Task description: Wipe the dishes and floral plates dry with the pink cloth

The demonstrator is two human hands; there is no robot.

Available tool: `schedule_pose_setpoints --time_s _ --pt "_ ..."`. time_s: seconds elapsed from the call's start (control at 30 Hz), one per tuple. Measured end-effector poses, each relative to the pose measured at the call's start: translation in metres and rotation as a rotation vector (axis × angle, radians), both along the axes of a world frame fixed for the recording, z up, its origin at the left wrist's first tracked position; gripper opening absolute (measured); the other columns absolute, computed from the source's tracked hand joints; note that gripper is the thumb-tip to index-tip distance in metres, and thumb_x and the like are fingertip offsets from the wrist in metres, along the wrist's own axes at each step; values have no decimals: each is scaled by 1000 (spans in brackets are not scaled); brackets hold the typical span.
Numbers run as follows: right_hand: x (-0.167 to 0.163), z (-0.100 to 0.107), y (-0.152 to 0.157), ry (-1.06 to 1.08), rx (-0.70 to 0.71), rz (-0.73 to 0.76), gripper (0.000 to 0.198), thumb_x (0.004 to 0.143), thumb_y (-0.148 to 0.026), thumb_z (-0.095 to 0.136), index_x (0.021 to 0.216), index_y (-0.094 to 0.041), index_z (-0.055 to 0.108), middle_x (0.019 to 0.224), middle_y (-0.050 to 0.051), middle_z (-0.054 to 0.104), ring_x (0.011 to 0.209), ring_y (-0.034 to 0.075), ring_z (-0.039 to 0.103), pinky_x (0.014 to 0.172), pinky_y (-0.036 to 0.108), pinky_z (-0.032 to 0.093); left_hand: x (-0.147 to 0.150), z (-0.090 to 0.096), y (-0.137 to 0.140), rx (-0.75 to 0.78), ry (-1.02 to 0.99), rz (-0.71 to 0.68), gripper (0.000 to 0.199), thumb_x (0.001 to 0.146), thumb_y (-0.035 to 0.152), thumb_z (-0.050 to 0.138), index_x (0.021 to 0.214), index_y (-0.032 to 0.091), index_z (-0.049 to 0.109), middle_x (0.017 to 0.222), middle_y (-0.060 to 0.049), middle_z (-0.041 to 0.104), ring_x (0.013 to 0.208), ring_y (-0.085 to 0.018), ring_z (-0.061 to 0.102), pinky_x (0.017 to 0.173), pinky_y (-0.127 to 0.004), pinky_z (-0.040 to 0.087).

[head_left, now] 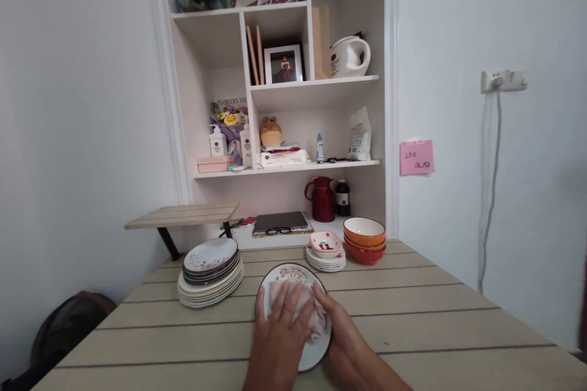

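A round white plate (pixel 313 354) with a dark rim and a floral print is tilted up in front of me, low in the middle of the view. My left hand (pixel 282 330) lies over its face, fingers pressing a crumpled pale pink cloth (pixel 316 324) against it. The plate's right edge is gripped by my right hand (pixel 346 333), thumb on the front near the cloth, with the other fingers hidden behind. Left of the plate stands a stack of plates (pixel 211 256), floral dark-rimmed ones on top of cream ones.
Beyond the plate, small white dishes (pixel 326 264) carry a strawberry-patterned bowl (pixel 326 241). Orange and red bowls (pixel 364 238) are nested beside them. Behind the slatted table (pixel 435 305) rise white shelves (pixel 316 85), with a red thermos jug (pixel 322 200) and a dark laptop (pixel 280 222) at the bottom.
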State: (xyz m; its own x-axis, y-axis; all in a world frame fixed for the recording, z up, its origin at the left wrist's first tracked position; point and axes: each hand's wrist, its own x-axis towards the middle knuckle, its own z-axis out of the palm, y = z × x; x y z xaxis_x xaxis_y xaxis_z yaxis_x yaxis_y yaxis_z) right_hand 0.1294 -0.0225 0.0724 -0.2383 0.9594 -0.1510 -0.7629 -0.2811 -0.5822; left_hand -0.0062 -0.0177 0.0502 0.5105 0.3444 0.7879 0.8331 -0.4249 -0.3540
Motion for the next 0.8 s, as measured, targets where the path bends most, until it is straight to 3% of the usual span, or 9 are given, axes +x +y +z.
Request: schedule_pose_setpoints --time_s 0.13,0.2,0.3,0.43,0.53,0.67,0.8 --pt "3 -7 7 76 -28 -32 54 75 -40 72 119 -11 64 98 14 77 89 27 72 84 38 53 -7 -9 9 -95 -199 259 48 92 19 42 138 33 47 141 -2 53 132 -27 41 111 -60 17" --pt "9 -8 11 85 -63 -24 56 76 -44 69 120 -11 63 98 15 77 93 28 71 88 41 52 -12 -13 12 -138 -228 307 50 90 16 41 136 32 49 141 -2 53 130 -28 44 109 -60 22" --pt "21 -5 16 104 -79 -42 56 79 -48 64 121 -10 63 99 16 77 96 30 70 92 45 50 -11 -17 11 -128 -165 209 49 89 14 43 133 31 53 140 -1 54 129 -24 45 109 -51 27" --pt "25 1 15 123 -28 -38 49 80 -44 64 114 -10 66 96 15 77 97 29 70 92 44 50 4 -15 5 67 -79 -66 39 91 19 45 126 28 59 132 -1 61 127 -21 46 113 -45 23" --pt "15 1 8 88 -23 3 43 77 -42 68 103 -8 69 93 15 77 94 27 71 90 38 52 8 -8 -1 140 -11 -192 37 93 22 44 126 30 59 129 1 62 126 -19 47 115 -42 20" --pt "-2 -3 -1 50 -41 11 40 74 -37 74 103 -9 70 96 13 77 93 25 71 90 33 51 2 3 -6 88 34 -148 39 93 20 44 126 33 58 131 1 60 126 -20 46 114 -43 22" --pt "-10 -2 -6 45 11 22 45 75 -34 73 114 -12 67 100 12 77 98 25 70 93 36 49 -4 8 -3 14 -140 105 51 89 10 44 134 33 51 131 -1 60 123 -25 49 110 -55 24"
